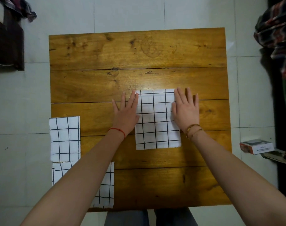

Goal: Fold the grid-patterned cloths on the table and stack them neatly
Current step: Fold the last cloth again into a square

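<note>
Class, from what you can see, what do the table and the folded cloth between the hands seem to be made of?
Table: probably varnished wood; planks, knots, grain and a glossy reflection show.
Folded cloth: likely thin woven fabric, matte white with black grid lines; it lies flat with crisp edges, so paper cannot be ruled out.

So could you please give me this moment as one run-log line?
left hand: flat, left edge of centre cloth | right hand: flat, right edge | two cloths at table left

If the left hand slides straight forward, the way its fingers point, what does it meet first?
Nothing, it seems: ahead of the left hand lies only bare table up to its far edge. The cloth stays beside it.
</note>
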Motion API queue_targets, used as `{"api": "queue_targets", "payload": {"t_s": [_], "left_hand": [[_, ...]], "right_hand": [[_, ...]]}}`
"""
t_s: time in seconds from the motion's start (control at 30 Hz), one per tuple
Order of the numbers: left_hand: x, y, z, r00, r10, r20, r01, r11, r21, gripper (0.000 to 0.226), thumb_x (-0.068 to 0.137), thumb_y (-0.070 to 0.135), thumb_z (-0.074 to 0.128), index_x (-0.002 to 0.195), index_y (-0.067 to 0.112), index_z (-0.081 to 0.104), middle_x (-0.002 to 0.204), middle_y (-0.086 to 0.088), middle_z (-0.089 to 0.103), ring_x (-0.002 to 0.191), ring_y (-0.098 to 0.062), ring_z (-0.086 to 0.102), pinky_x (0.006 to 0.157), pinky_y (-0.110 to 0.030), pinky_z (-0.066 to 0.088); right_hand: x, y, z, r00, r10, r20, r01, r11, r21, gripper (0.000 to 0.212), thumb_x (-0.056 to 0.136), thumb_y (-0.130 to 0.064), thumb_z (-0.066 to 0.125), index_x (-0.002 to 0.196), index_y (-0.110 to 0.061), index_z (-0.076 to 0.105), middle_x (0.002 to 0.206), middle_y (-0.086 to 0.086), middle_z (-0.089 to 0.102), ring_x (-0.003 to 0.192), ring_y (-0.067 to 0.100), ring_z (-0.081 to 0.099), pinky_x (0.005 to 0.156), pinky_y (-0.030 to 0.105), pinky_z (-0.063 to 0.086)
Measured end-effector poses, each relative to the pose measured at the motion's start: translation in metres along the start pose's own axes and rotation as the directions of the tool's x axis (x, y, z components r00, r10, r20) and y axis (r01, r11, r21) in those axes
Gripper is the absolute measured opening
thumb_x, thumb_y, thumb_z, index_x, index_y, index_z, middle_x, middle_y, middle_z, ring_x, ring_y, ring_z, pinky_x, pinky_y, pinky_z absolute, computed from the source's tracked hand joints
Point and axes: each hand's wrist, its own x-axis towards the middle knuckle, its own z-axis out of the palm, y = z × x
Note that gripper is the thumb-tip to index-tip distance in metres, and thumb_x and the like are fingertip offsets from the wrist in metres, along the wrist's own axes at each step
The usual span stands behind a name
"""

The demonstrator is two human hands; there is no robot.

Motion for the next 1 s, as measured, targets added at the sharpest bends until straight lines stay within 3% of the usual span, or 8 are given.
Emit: {"api": "queue_targets", "payload": {"t_s": [0.13, 0.2, 0.27, 0.33, 0.43, 0.57, 0.77, 1.0], "left_hand": [[-0.002, 0.002, 0.0, 0.999, 0.001, -0.035, 0.001, 0.999, 0.054, 0.084, 0.094, 0.043, 0.049, 0.154, 0.018, -0.005, 0.161, 0.001, -0.013, 0.147, -0.032, -0.011, 0.114, -0.066, 0.007], [-0.006, 0.006, 0.002, 0.996, 0.004, -0.085, 0.001, 0.998, 0.058, 0.082, 0.093, 0.04, 0.052, 0.154, 0.016, 0.002, 0.162, 0.0, -0.006, 0.148, -0.031, -0.006, 0.115, -0.064, 0.008], [-0.011, 0.009, 0.005, 0.99, 0.006, -0.139, 0.003, 0.998, 0.061, 0.078, 0.093, 0.036, 0.053, 0.154, 0.015, 0.008, 0.162, -0.001, 0.004, 0.149, -0.029, 0.002, 0.115, -0.062, 0.012], [-0.019, 0.013, 0.012, 0.987, -0.012, -0.163, 0.02, 0.998, 0.052, 0.072, 0.095, 0.032, 0.051, 0.153, 0.014, 0.012, 0.161, -0.002, 0.012, 0.149, -0.027, 0.007, 0.116, -0.06, 0.014], [-0.037, 0.016, 0.024, 0.988, -0.005, -0.152, 0.014, 0.998, 0.059, 0.064, 0.098, 0.03, 0.042, 0.153, 0.013, 0.014, 0.161, -0.003, 0.014, 0.149, -0.026, 0.01, 0.116, -0.058, 0.016], [-0.073, 0.018, 0.047, 0.989, 0.057, -0.139, -0.045, 0.995, 0.091, 0.06, 0.099, 0.03, 0.038, 0.152, 0.012, 0.017, 0.16, -0.005, 0.016, 0.148, -0.027, 0.012, 0.114, -0.058, 0.022], [-0.128, 0.023, 0.077, 0.995, 0.04, -0.087, -0.035, 0.998, 0.054, 0.06, 0.097, 0.036, 0.037, 0.151, 0.013, 0.025, 0.159, -0.004, 0.021, 0.148, -0.029, 0.014, 0.112, -0.057, 0.026], [-0.164, 0.026, 0.098, 0.992, 0.02, -0.127, -0.035, 0.993, -0.112, 0.053, 0.096, 0.037, 0.031, 0.142, 0.013, 0.041, 0.146, -0.005, 0.042, 0.141, -0.029, 0.031, 0.111, -0.054, 0.033]], "right_hand": [[0.0, -0.011, -0.01, 0.996, -0.049, -0.074, 0.051, 0.999, 0.017, 0.055, 0.1, -0.032, 0.03, 0.15, -0.011, 0.024, 0.158, 0.005, 0.024, 0.147, 0.029, 0.012, 0.119, 0.053, 0.008], [-0.002, -0.023, -0.016, 0.982, -0.173, -0.079, 0.173, 0.985, -0.009, 0.055, 0.099, -0.029, 0.032, 0.15, -0.012, 0.024, 0.158, 0.005, 0.024, 0.147, 0.029, 0.013, 0.119, 0.053, 0.011], [-0.004, -0.036, -0.016, 0.95, -0.313, -0.015, 0.312, 0.949, -0.04, 0.054, 0.099, -0.029, 0.032, 0.15, -0.013, 0.024, 0.158, 0.004, 0.024, 0.148, 0.028, 0.012, 0.118, 0.053, 0.015], [-0.007, -0.046, -0.012, 0.931, -0.355, 0.079, 0.359, 0.932, -0.04, 0.054, 0.101, -0.03, 0.029, 0.151, -0.013, 0.022, 0.159, 0.002, 0.021, 0.148, 0.026, 0.007, 0.119, 0.051, 0.013], [-0.009, -0.05, -0.008, 0.937, -0.304, 0.172, 0.309, 0.951, 0.001, 0.054, 0.102, -0.03, 0.026, 0.152, -0.014, 0.015, 0.161, -0.001, 0.012, 0.149, 0.025, 0.002, 0.12, 0.05, 0.007], [-0.008, -0.052, -0.013, 0.932, -0.283, 0.224, 0.284, 0.958, 0.032, 0.055, 0.102, -0.027, 0.025, 0.153, -0.015, 0.01, 0.162, -0.004, 0.005, 0.149, 0.025, -0.001, 0.12, 0.049, 0.003], [-0.009, -0.056, -0.014, 0.925, -0.254, 0.281, 0.25, 0.967, 0.05, 0.057, 0.1, -0.023, 0.026, 0.154, -0.016, 0.005, 0.162, -0.006, 0.0, 0.148, 0.025, -0.002, 0.12, 0.05, 0.003], [-0.008, -0.053, -0.009, 0.927, -0.261, 0.271, 0.26, 0.965, 0.039, 0.059, 0.099, -0.022, 0.028, 0.154, -0.017, 0.005, 0.162, -0.007, 0.0, 0.148, 0.025, -0.004, 0.12, 0.05, 0.002]]}}
